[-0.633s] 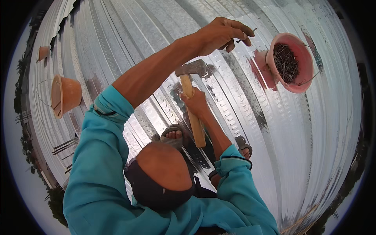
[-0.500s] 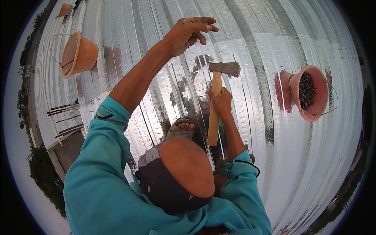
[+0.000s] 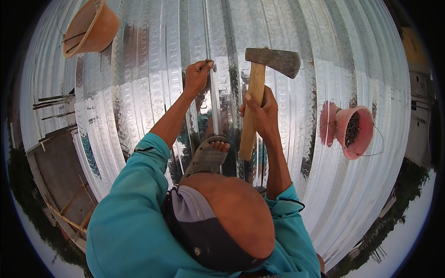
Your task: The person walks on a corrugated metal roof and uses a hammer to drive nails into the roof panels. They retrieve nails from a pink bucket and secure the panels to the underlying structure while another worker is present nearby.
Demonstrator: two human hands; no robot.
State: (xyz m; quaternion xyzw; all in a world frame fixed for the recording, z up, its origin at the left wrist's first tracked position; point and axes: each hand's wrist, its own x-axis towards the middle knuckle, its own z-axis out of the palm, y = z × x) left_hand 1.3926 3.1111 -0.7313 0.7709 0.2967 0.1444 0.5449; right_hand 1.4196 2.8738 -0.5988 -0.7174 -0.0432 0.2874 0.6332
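My right hand (image 3: pixel 265 113) is wrapped round the wooden handle of a hatchet (image 3: pixel 256 92), below its dark steel head. The head is raised, its flared edge toward the right. To its left, my left hand (image 3: pixel 197 78) is closed in a pinch low over a raised rib of the shiny metal decking (image 3: pixel 278 194). Something small and dark shows at the fingertips, too small to name. My sandalled foot (image 3: pixel 208 155) rests on the decking between my arms.
On the right, a pink bucket (image 3: pixel 357 132) with a wire handle lies tipped, thin dark nails (image 3: pixel 352 129) inside. An orange bucket (image 3: pixel 95 30) stands at the far left, rods in it. Dark bars (image 3: pixel 55 104) jut out by an opening (image 3: pixel 60 171) in the decking at left.
My left hand has come down and nearer from its spread-fingered reach, closing into a pinch over the rib. The hatchet, still in my right hand, has risen slightly. The view has shifted.
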